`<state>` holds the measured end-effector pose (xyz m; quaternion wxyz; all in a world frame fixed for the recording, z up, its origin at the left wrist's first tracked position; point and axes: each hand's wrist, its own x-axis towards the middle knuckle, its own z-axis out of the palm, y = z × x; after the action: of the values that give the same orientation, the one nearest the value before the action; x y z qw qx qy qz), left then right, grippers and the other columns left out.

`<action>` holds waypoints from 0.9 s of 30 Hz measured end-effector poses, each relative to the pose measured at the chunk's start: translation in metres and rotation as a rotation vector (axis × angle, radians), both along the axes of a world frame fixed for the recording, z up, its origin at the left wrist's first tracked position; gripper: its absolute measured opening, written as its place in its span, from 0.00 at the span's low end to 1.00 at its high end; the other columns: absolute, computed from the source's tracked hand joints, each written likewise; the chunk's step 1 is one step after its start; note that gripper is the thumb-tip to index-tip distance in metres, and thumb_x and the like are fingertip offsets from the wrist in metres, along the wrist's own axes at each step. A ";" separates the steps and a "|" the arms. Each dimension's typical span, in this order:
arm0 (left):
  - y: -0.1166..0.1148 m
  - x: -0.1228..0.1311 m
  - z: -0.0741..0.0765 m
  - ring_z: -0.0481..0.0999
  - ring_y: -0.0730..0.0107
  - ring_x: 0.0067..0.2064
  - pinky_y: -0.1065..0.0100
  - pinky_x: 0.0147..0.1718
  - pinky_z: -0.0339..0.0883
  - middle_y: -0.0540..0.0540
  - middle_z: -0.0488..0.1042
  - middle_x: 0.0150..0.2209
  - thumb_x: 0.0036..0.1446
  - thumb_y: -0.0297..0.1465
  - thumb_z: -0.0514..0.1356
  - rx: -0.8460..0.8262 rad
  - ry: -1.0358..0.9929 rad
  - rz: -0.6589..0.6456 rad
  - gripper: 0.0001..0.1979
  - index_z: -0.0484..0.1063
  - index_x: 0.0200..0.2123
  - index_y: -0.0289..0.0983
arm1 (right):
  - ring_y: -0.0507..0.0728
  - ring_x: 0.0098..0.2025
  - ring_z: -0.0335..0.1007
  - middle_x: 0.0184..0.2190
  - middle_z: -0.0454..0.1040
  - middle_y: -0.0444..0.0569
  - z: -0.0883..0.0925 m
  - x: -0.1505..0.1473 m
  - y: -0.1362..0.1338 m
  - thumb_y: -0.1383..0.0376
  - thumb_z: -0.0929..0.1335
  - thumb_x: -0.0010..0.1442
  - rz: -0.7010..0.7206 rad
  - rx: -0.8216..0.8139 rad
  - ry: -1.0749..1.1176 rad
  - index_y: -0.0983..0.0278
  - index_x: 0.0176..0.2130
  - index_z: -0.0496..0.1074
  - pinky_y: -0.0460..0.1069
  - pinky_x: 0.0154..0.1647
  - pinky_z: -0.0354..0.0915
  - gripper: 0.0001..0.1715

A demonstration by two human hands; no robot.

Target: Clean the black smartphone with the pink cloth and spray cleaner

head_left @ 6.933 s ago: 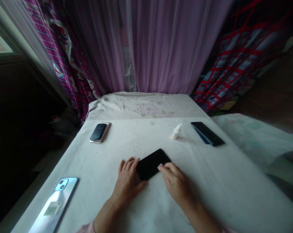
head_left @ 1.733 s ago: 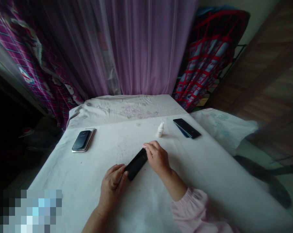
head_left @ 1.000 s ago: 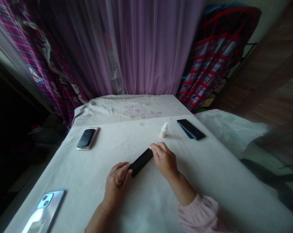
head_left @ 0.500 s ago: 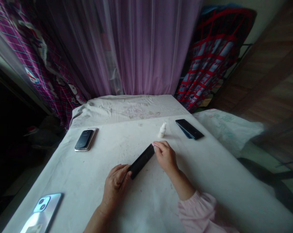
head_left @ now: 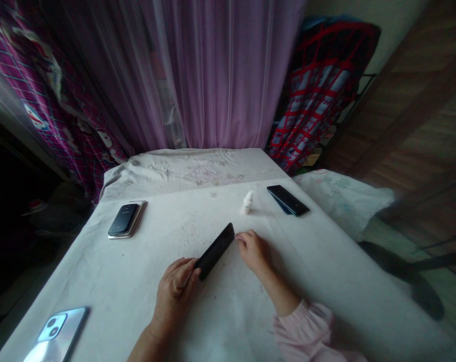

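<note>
— Curtains first: pink plaid cartoon print (head_left: 35,100) far left, sheer lilac curtain (head_left: 220,75) centre, red-grid cloth (head_left: 318,85) right of that. What's the surface?

— White-sheeted table (head_left: 80,281). Working left to right on my feed: silver phone (head_left: 56,329) with twin cameras at the near corner, then black phone (head_left: 124,219) on a gold case (head_left: 139,216) further back.

— Hands?

— Left hand (head_left: 174,296) has its fingers clenched round the lower end of a slim black phone (head_left: 215,251), so that's a firm grasp. Phone sits diagonally over the cloth, upper end pointing away to the right, between both hands.

— Right hand?

— Right hand (head_left: 253,253) is released, fingers loosely curled, tips just beside the phone's upper end. Can't confirm contact from here. Pink sleeve (head_left: 301,332) on that forearm.

— Anything further right?

— Small white dropper bottle (head_left: 247,202) standing upright beyond the right hand. Then dark phone (head_left: 288,199) lying on a blue phone (head_left: 278,202). Printed white sheet (head_left: 341,201) past the table's edge.
</note>
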<state>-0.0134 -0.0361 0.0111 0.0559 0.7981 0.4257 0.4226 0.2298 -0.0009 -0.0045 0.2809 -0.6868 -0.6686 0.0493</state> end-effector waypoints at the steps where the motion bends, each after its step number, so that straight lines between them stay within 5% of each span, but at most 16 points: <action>1: 0.000 0.000 0.000 0.81 0.64 0.37 0.65 0.40 0.77 0.46 0.82 0.34 0.65 0.33 0.55 0.009 0.000 -0.001 0.10 0.77 0.42 0.40 | 0.55 0.32 0.74 0.34 0.77 0.49 0.003 -0.001 0.002 0.70 0.66 0.61 -0.003 -0.001 0.008 0.60 0.37 0.78 0.46 0.31 0.64 0.11; 8: 0.000 -0.001 -0.003 0.82 0.64 0.36 0.67 0.36 0.77 0.45 0.81 0.35 0.64 0.36 0.56 -0.050 -0.046 0.043 0.12 0.78 0.40 0.39 | 0.53 0.38 0.73 0.39 0.76 0.48 0.024 -0.015 0.020 0.64 0.64 0.65 0.010 0.041 0.142 0.60 0.41 0.77 0.44 0.36 0.64 0.12; 14: -0.003 -0.003 -0.009 0.81 0.65 0.30 0.69 0.29 0.74 0.48 0.82 0.32 0.62 0.41 0.54 -0.402 -0.058 0.170 0.15 0.78 0.41 0.40 | 0.53 0.36 0.73 0.37 0.76 0.48 0.008 -0.009 0.018 0.65 0.64 0.64 0.037 -0.068 0.108 0.60 0.40 0.78 0.44 0.36 0.64 0.12; 18: -0.001 -0.004 -0.006 0.82 0.62 0.38 0.67 0.35 0.74 0.48 0.83 0.37 0.61 0.39 0.55 -0.577 0.025 0.280 0.17 0.76 0.48 0.40 | 0.54 0.39 0.73 0.37 0.76 0.48 -0.001 -0.004 0.018 0.66 0.63 0.64 0.067 -0.004 0.171 0.60 0.40 0.78 0.45 0.40 0.65 0.13; 22: -0.002 -0.003 0.003 0.81 0.62 0.37 0.67 0.34 0.72 0.47 0.81 0.36 0.62 0.36 0.56 -0.582 0.232 0.382 0.15 0.76 0.49 0.42 | 0.54 0.38 0.73 0.37 0.76 0.48 -0.002 -0.006 0.017 0.66 0.64 0.64 0.088 0.011 0.188 0.60 0.40 0.78 0.45 0.40 0.65 0.13; 27: -0.006 -0.003 0.008 0.78 0.59 0.44 0.65 0.37 0.72 0.48 0.81 0.38 0.63 0.37 0.57 -0.449 0.358 0.321 0.12 0.78 0.45 0.43 | 0.54 0.38 0.73 0.38 0.76 0.49 -0.004 -0.008 0.015 0.68 0.63 0.63 0.094 0.012 0.162 0.60 0.41 0.78 0.45 0.41 0.66 0.14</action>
<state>-0.0161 -0.0419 0.0191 0.0874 0.7503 0.6316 0.1746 0.2219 0.0140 -0.0082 0.3355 -0.6467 -0.6754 0.1140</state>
